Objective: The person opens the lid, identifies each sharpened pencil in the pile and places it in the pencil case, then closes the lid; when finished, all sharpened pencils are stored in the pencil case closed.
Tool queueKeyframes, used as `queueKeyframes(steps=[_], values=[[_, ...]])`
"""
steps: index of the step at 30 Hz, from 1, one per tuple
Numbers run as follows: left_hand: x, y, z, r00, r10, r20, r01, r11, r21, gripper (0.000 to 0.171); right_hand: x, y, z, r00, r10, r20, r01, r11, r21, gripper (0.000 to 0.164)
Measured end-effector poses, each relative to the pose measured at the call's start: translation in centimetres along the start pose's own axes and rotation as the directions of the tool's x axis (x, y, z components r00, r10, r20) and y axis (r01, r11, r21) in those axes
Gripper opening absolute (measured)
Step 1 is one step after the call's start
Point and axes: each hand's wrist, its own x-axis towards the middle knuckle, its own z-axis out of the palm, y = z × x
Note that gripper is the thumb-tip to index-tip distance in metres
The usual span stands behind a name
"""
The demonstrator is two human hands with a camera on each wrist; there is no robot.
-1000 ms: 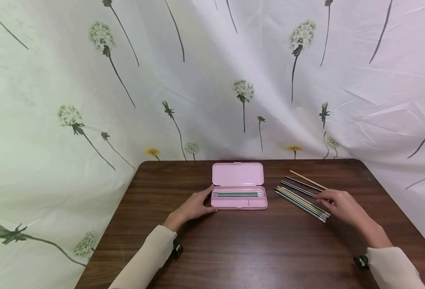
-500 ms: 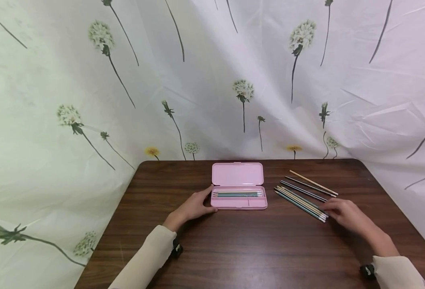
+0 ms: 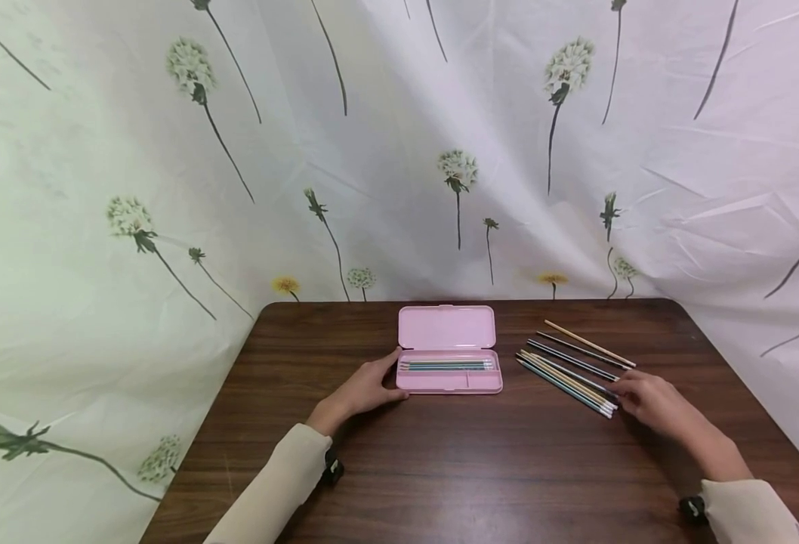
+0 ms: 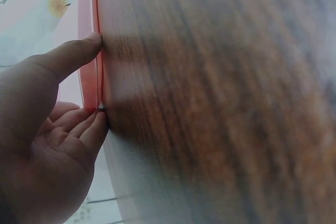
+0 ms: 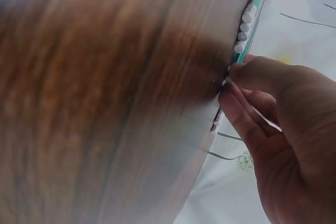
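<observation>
An opened pink pencil case (image 3: pixel 448 385) lies at the back middle of the table, with several pencils (image 3: pixel 445 366) in its long rear compartment. My left hand (image 3: pixel 364 387) holds the case by its left end; in the left wrist view the thumb is on its front side and the fingers are at the end. Right of the case, several pencils (image 3: pixel 563 385) lie side by side, slanting, eraser ends toward me. My right hand (image 3: pixel 652 402) pinches the end of a teal pencil (image 5: pixel 239 59) beside that bundle, between thumb and fingers.
Behind the bundle, two dark pencils (image 3: pixel 572 359) and a tan pencil (image 3: pixel 590 344) lie spread apart on the brown wooden table (image 3: pixel 440 468). A white cloth with dandelion prints (image 3: pixel 399 189) hangs along the table's back edge.
My right hand has moved right and toward me, from the dark pencils to the bundle. One pencil has shifted slightly away from the bundle's far side. My left hand stays on the case.
</observation>
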Motion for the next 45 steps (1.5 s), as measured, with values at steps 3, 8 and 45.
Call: queueKeyframes(steps=[3,8,45], values=[[0.0,0.1,0.0,1.0,-0.001,0.001,0.001,1.0,-0.002,0.092,0.0,0.1,0.0,0.998,0.054,0.019,-0.055,0.998,0.015,0.024],[0.1,0.1,0.0,1.0,0.001,0.003,-0.001,1.0,0.004,0.092,-0.1,0.0,-0.1,0.992,0.129,-0.003,-0.129,0.992,0.018,0.022],[0.2,0.0,0.0,1.0,-0.018,0.015,0.017,1.0,0.018,0.092,6.5,-2.2,-4.4,0.932,-0.099,-0.349,0.15,0.981,0.122,0.033]])
